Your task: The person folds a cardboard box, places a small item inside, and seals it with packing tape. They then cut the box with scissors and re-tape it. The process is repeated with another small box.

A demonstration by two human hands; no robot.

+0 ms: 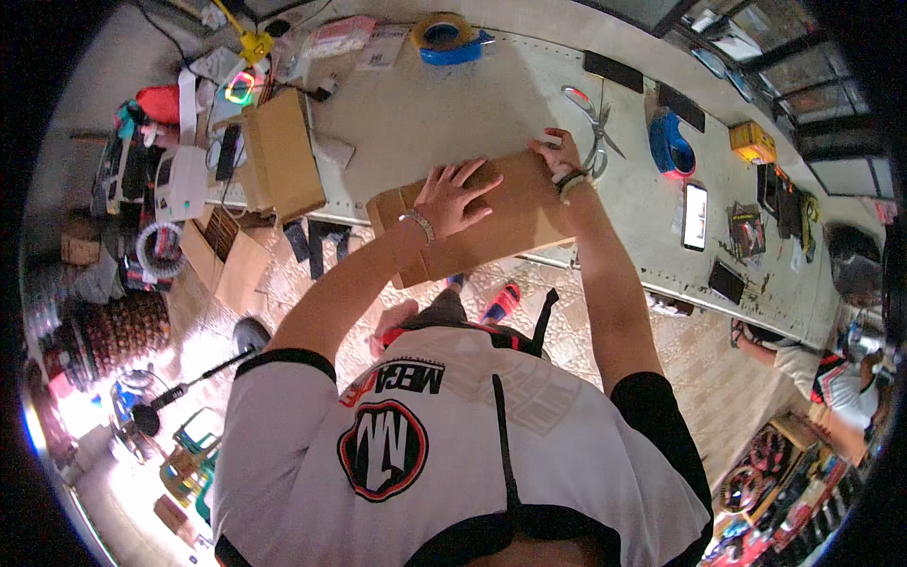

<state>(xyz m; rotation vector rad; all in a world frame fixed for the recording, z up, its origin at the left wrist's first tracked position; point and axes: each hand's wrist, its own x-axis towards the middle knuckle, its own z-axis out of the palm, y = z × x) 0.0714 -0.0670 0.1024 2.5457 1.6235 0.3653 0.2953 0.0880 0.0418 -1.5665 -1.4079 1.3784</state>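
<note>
A flat brown cardboard box (496, 227) lies at the near edge of the metal-topped table (446, 106), partly overhanging it. My left hand (455, 198) rests on its top towards the left end, palm down with fingers spread. At the box's far right corner is my right hand (558, 152), thumb and fingers apart; whether it grips the corner cannot be told. Close beyond that hand lie scissors with metal blades (599, 131), spread open. Rolls of tape, one tan (443, 30) and one blue (453, 54), sit at the far edge.
Another cardboard box (285, 156) stands at left near a white device (181, 183). Rightward on the table are a blue tape roll (669, 145), a lit phone (694, 216), a dark phone (726, 281) and a yellow box (752, 142). A person (843, 386) is at far right.
</note>
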